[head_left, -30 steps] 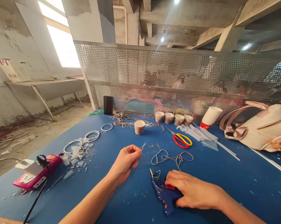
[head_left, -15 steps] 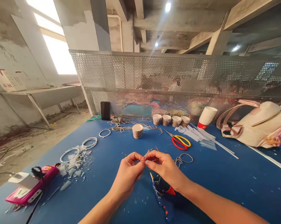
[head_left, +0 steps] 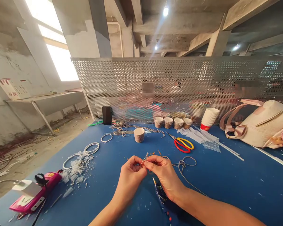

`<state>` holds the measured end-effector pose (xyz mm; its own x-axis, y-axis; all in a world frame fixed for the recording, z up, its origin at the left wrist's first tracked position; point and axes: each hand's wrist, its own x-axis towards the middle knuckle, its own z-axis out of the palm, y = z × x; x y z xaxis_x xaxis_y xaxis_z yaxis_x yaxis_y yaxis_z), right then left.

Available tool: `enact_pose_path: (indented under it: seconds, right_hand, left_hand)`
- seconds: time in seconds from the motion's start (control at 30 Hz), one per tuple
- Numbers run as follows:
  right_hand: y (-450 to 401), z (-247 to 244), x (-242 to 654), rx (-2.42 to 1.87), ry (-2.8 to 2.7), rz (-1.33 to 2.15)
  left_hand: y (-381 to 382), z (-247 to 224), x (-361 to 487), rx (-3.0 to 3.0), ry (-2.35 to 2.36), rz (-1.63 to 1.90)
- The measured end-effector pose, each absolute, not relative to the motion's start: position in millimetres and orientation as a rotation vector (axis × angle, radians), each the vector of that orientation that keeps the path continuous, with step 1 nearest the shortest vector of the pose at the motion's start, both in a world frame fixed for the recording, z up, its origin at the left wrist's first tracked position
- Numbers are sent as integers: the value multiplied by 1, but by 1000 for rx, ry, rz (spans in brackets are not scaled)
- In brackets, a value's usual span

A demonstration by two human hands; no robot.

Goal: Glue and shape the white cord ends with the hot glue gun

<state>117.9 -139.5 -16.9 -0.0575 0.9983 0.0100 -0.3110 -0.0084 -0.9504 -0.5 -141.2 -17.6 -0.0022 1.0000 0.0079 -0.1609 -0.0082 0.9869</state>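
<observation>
My left hand (head_left: pixel 131 175) and my right hand (head_left: pixel 163 175) meet above the middle of the blue table, fingertips pinched together. Between them they hold a thin beige cord (head_left: pixel 144 158), its frayed end pointing up. More grey-beige cord (head_left: pixel 187 161) lies looped to the right of my right hand. Under that hand lies a blue tool with a metal tip, apparently a glue gun (head_left: pixel 160 196), partly hidden by the wrist. Beyond my fingers a cord-wrapped paper cup (head_left: pixel 139 135) stands upright. Red-and-yellow-handled scissors (head_left: pixel 183 145) lie to its right.
Several wrapped cups (head_left: pixel 168 122) line the mesh partition (head_left: pixel 132 75), beside stacked paper cups (head_left: pixel 209 118) and a backpack (head_left: pixel 261 125). Clear strips (head_left: pixel 204 136) lie at right. White rings (head_left: pixel 91 148), plastic scraps (head_left: pixel 79 171) and a pink power strip (head_left: pixel 35 196) occupy the left. A phone (head_left: pixel 107 115) leans upright behind.
Both hands remain pinched together with the cord, the fingers slightly shifted. More of the looped cord now shows at right, trailing toward my right forearm. The view has tilted slightly.
</observation>
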Motion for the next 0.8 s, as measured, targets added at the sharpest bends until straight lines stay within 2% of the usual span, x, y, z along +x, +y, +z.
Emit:
enact_pose_path:
  seconds: [0.8]
  right_hand:
    - [-142,-24,117,-930,-988,1429]
  left_hand:
    - [-140,-15,-4,973,991,1322]
